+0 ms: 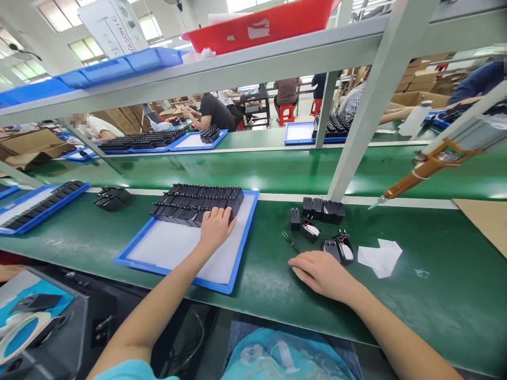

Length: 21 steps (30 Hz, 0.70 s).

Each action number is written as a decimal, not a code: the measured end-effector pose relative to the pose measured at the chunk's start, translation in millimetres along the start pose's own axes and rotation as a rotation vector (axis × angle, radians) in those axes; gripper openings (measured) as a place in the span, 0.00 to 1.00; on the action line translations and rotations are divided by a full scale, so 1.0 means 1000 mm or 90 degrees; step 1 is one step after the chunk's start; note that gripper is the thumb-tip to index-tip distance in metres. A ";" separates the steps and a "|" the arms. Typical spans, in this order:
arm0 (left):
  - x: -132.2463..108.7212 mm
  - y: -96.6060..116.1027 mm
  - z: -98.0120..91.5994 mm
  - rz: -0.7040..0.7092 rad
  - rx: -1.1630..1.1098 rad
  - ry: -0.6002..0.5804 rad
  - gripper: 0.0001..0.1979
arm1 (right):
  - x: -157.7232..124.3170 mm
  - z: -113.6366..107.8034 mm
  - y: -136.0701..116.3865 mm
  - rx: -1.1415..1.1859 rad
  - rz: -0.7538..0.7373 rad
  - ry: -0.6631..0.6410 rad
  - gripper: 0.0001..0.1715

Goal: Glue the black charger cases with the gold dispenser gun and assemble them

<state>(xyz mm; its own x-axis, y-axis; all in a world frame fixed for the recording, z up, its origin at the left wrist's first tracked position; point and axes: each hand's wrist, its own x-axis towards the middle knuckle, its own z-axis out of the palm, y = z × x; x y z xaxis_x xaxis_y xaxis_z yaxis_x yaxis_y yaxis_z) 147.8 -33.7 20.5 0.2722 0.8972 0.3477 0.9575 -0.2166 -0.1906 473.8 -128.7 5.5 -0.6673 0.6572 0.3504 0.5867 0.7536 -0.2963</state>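
My left hand (215, 227) reaches onto the blue tray (237, 253) and curls its fingers over the near row of black adapter shells (198, 200) stacked there. My right hand (319, 273) lies on the green bench, fingers curled down, holding nothing I can make out. Just beyond it lie tweezers (290, 242), two opened black adapters with wires (338, 249) and a small group of closed black adapters (322, 209). A scrap of white paper (380, 257) lies to the right.
An orange-handled tool (420, 177) hangs at the right above the bench. Brown cardboard (483, 221) lies at the far right. More blue trays of black parts (35, 206) sit to the left. Other people work across the green conveyor (277, 169). A grey frame post (356, 137) rises behind the adapters.
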 end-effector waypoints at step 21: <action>-0.079 0.126 -0.036 0.040 -0.624 -0.101 0.32 | 0.028 -0.044 0.012 -0.225 0.350 0.039 0.36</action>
<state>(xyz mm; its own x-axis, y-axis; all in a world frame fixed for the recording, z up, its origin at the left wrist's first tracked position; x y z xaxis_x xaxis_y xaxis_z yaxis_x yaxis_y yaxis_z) 250.8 -145.8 1.8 0.3776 0.8989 0.2224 0.6171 -0.4234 0.6633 482.1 -101.1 50.8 -0.2060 0.9363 0.2846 0.9572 0.2533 -0.1404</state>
